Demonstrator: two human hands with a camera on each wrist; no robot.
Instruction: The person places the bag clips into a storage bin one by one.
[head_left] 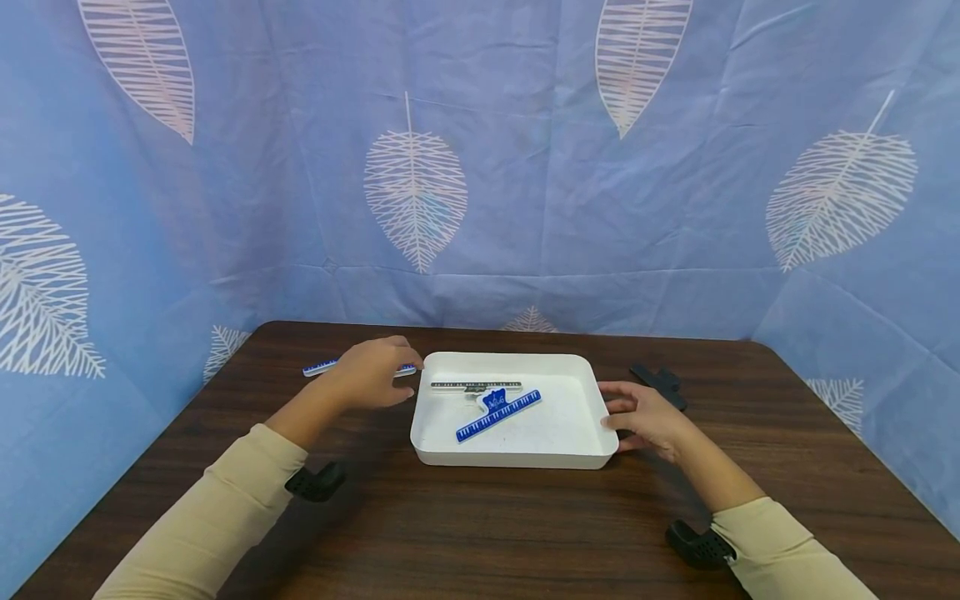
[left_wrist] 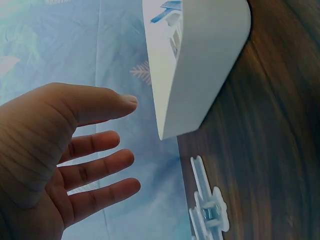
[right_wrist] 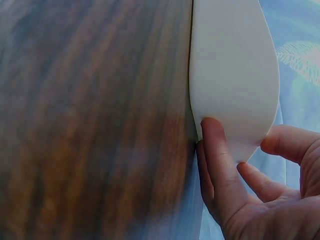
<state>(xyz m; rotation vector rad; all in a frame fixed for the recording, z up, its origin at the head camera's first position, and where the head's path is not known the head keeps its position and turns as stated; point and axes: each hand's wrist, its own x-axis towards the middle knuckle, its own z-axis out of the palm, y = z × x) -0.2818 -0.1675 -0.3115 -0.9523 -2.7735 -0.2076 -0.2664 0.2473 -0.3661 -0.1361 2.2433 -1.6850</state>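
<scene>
A white tray [head_left: 517, 460] stands on the table. Inside it lie a blue clip [head_left: 498, 415] with a piano-key pattern and a white clip [head_left: 476, 386] with a dark keyboard strip. My right hand [head_left: 648, 417] holds the tray's right end, thumb at the rim and fingers against the outer wall [right_wrist: 232, 75]. Off the tray's left end, my left hand [head_left: 371, 372] hovers with relaxed, spread fingers and nothing in them. Partly hidden behind that hand, another blue-and-white clip [head_left: 321, 367] lies on the table; the left wrist view shows this clip [left_wrist: 210, 210] below the tray's corner.
A black clip [head_left: 660, 385] lies on the dark wooden table [head_left: 480, 533], right of the tray and just beyond my right hand. Blue cloth [head_left: 517, 208] with white leaf prints hangs behind the table and along both sides. Each wrist wears a black band [head_left: 699, 546].
</scene>
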